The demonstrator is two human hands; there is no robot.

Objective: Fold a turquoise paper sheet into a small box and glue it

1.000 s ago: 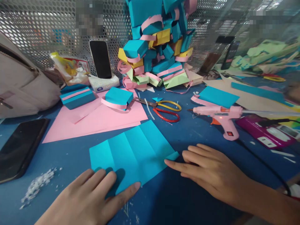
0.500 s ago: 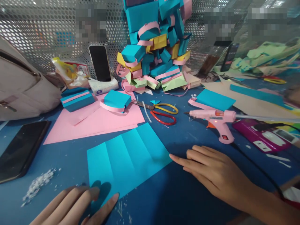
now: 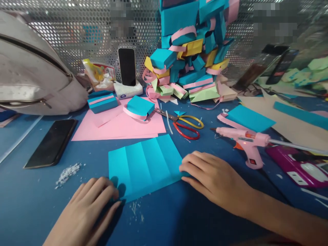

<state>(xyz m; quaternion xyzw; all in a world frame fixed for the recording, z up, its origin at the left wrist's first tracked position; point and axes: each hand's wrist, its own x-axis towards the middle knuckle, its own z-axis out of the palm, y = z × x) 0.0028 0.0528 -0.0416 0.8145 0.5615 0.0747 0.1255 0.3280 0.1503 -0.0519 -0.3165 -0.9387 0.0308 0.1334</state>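
Note:
A sheet of blue paper [image 3: 146, 164] with several parallel creases lies on the blue table, its near edge bent up in a narrow strip. My left hand [image 3: 92, 201] is at its near left corner, fingertips and thumb closing on the edge. At the near right corner my right hand [image 3: 212, 177] has its fingers curled over the paper and the thumb below. Beyond the sheet are scissors [image 3: 176, 119] with one yellow and one red handle. A pink glue gun [image 3: 246, 140] lies to the right of them.
Pink paper [image 3: 115, 130] bears two small blue paper boxes, one of them the strapped box [image 3: 140, 106]. Behind rises a pile of paper boxes [image 3: 184, 68]. A black phone [image 3: 52, 143] and a bag [image 3: 43, 71] are left; a purple power strip [image 3: 294, 167] is right.
The view has shifted left. My right hand's pointing finger has curled in with the others at the right corner. The near edge of the blue paper now bends upward.

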